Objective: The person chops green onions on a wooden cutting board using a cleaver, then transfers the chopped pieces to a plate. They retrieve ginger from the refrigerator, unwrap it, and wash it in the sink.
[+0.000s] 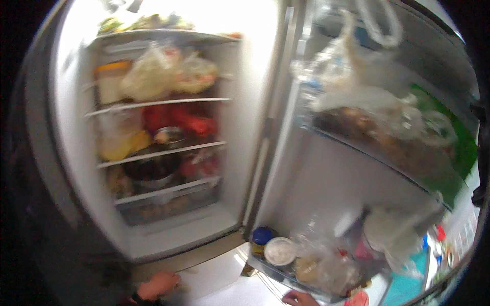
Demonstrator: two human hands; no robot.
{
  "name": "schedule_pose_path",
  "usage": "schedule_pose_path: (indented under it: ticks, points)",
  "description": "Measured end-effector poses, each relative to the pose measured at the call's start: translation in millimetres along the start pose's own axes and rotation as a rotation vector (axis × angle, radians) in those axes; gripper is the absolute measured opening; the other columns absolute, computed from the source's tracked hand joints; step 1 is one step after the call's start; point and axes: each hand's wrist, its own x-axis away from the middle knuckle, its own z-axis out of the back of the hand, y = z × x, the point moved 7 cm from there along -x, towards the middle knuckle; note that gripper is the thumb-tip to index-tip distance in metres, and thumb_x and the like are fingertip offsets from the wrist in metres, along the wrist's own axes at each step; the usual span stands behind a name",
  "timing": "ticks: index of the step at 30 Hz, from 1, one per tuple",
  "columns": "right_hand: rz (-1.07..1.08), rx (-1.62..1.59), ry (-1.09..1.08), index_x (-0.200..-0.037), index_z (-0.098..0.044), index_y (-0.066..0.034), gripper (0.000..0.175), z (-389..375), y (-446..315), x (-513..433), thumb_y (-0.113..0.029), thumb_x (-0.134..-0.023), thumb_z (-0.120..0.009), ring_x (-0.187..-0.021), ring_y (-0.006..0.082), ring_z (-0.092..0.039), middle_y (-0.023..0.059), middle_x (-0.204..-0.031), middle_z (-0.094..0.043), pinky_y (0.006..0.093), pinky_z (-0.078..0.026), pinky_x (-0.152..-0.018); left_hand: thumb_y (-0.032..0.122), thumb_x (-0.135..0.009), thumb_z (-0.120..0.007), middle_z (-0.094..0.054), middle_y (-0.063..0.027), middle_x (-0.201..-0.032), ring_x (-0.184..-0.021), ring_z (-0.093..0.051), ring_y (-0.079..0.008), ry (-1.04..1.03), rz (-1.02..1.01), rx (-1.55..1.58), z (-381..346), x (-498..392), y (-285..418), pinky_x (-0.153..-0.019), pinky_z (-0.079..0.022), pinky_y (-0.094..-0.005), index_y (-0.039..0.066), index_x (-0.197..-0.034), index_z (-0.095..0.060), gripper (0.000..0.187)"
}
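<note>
A refrigerator stands open before me. My left hand [160,285], blurred, with a dark band at its wrist, is low in the view, below the refrigerator's bottom edge [191,248]. Its fingers look curled; whether they hold anything is unclear. My right hand [300,298] shows only partly at the bottom rim, just under the lowest door bin [275,273], and I cannot see whether it touches the bin. That bin holds a blue-lidded jar [262,236], a round tub with a whitish top [280,251] and several plastic bags [325,267].
On the refrigerator shelves [160,153] are an orange-lidded container [112,80], knotted plastic bags [149,76], a red bag [180,116] and a dark pot [153,166]. The open door [317,172] spans the right side. Its upper bin [367,153] is loaded with bags.
</note>
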Motion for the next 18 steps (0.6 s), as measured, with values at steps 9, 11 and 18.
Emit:
schedule_pose_path:
  ticks: [9, 11, 18]
  points:
    - [0.827, 0.806, -0.079, -0.093, -0.062, -0.0104, 0.010, 142.2, -338.1, 49.2, -0.017, -0.086, -0.061, -0.067, 0.0182, -0.058, 0.0032, -0.071, -0.054, 0.0351, -0.045, -0.054, 0.025, -0.087, -0.062, -0.064, -0.0159, -0.101, -0.092, -0.061, -0.0376, 0.137, -0.353, -0.010, 29.3, -62.1, 45.9, -0.078, -0.050, -0.0464, 0.008, -0.104, -0.061, 0.024]
    - [0.771, 0.879, -0.048, -0.092, -0.062, -0.0101, 0.010, 144.6, -357.4, 40.2, -0.017, -0.086, -0.061, -0.067, 0.0184, -0.059, 0.0035, -0.071, -0.054, 0.0351, -0.045, -0.054, 0.024, -0.087, -0.063, -0.064, -0.0155, -0.101, -0.092, -0.061, -0.0373, 0.122, -0.401, 0.011, 43.7, -65.6, 53.0, -0.078, -0.050, -0.0461, 0.008, -0.104, -0.061, 0.024]
    - [0.595, 0.932, -0.006, -0.090, -0.062, -0.0089, 0.010, 142.2, -366.7, 36.2, -0.016, -0.084, -0.061, -0.067, 0.0194, -0.060, 0.0044, -0.071, -0.056, 0.0350, -0.046, -0.054, 0.021, -0.085, -0.066, -0.064, -0.0143, -0.102, -0.092, -0.061, -0.0366, 0.099, -0.607, 0.057, 107.4, -82.1, 92.3, -0.079, -0.050, -0.0450, 0.007, -0.105, -0.061, 0.025]
